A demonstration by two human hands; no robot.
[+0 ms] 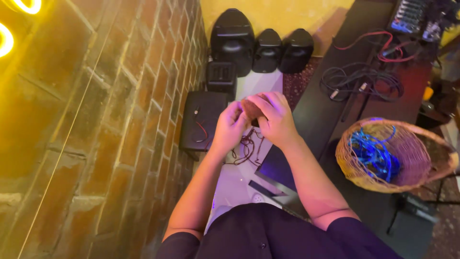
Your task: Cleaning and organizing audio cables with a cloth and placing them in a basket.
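One cam only, head-worn, so no second view to overlap with. It looks steeply down from above the person's chest; dark shirt fills the bottom centre of the frame, both forearms run up from there to mid-frame. Hands sit close to the lens, approx. centre, slightly above middle. View faces fwd and down toward the floor and the far wall at top centre. Frame is tilted a bit: brick wall (120,120) takes the whole left third, slanting inward toward the top. Dark counter (335,110) runs diagonally up the right side, w/ wicker basket (421,158) at mid-right. Speakers (261,45) at top centre mark the far end of the view.
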